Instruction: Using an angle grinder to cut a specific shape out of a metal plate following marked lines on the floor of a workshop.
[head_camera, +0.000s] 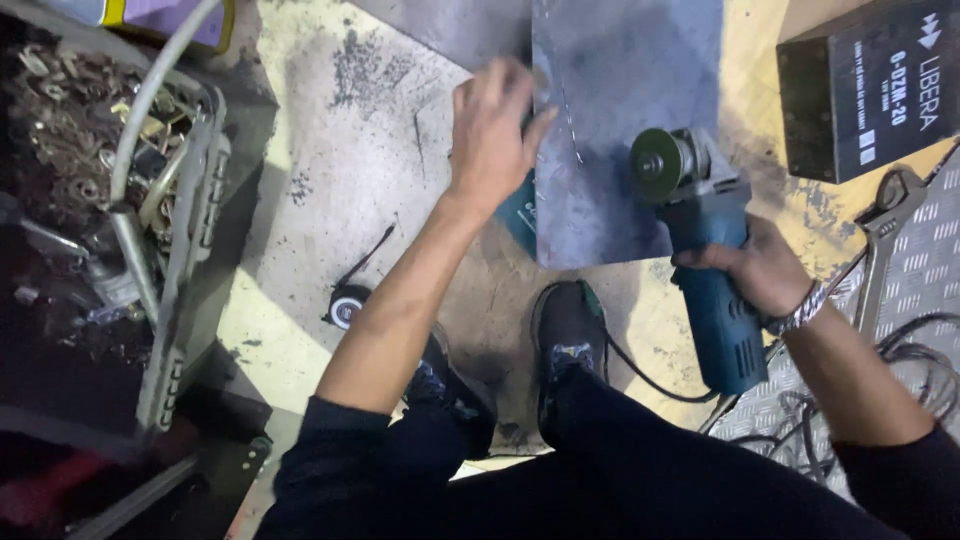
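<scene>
The right hand (762, 270) is closed round the blue angle grinder (705, 255), its long body running away from the person, disc (657, 160) foremost over the grey steel sheet (620, 120) on the floor; farther off, the left hand (492, 125) presses, fingers spread, on the sheet's left edge, so the disc sits just right of it.

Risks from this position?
1. The bare left hand presses on the grey steel sheet close to the disc of the blue angle grinder; a slip could cut fingers.
2. The right hand alone holds the grinder; kickback is likelier.
3. Its black cord trails past the black shoe.
</scene>
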